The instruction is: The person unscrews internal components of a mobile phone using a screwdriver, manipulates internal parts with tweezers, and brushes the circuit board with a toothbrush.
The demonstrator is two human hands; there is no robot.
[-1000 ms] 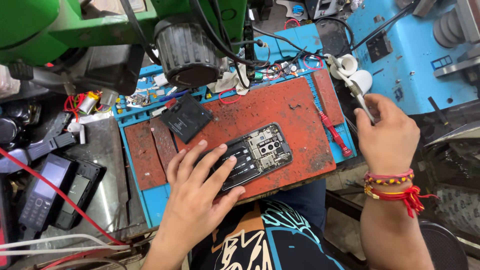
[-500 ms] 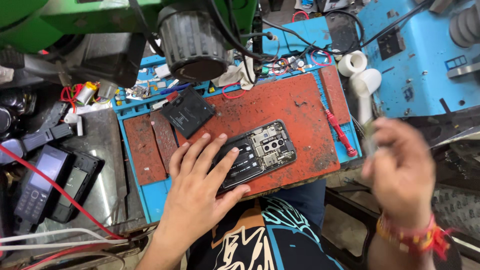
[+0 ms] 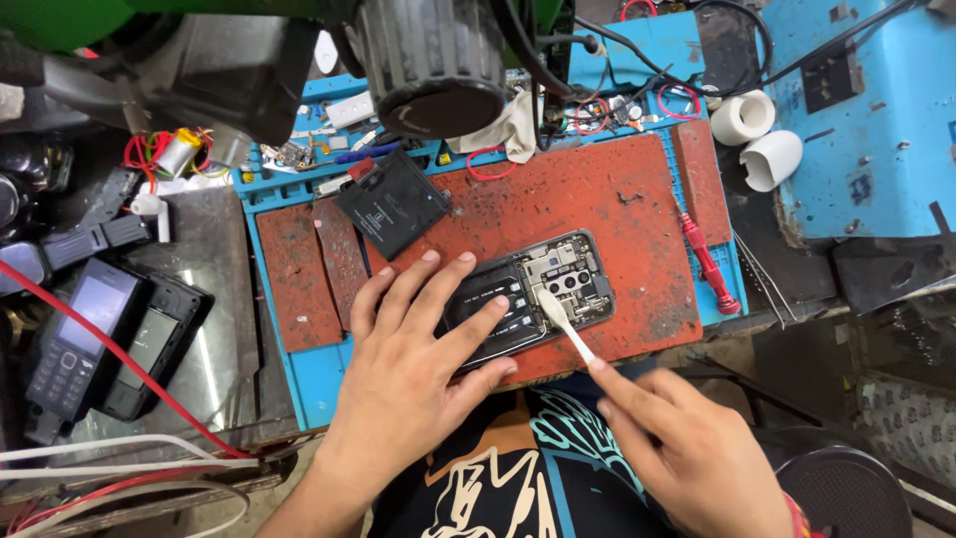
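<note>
Cluttered repair surface [image 3: 299, 389] with a red mat [image 3: 597, 199]: the opened phone [image 3: 528, 294] lies mid-mat, back already off, left hand [image 3: 418, 369] spread flat pinning it, right hand [image 3: 687, 448] pinched on a white brush [image 3: 563, 321] touching its board, cleaning seemingly unfinished.

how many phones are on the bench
3: an opened phone on the red mat under the left hand, plus a keypad phone and a dark handset side by side at far left. Clutter may hide more.

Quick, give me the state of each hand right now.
Left hand: open, fingers spread, pressing the opened phone.
Right hand: closed on a white brush.
</note>
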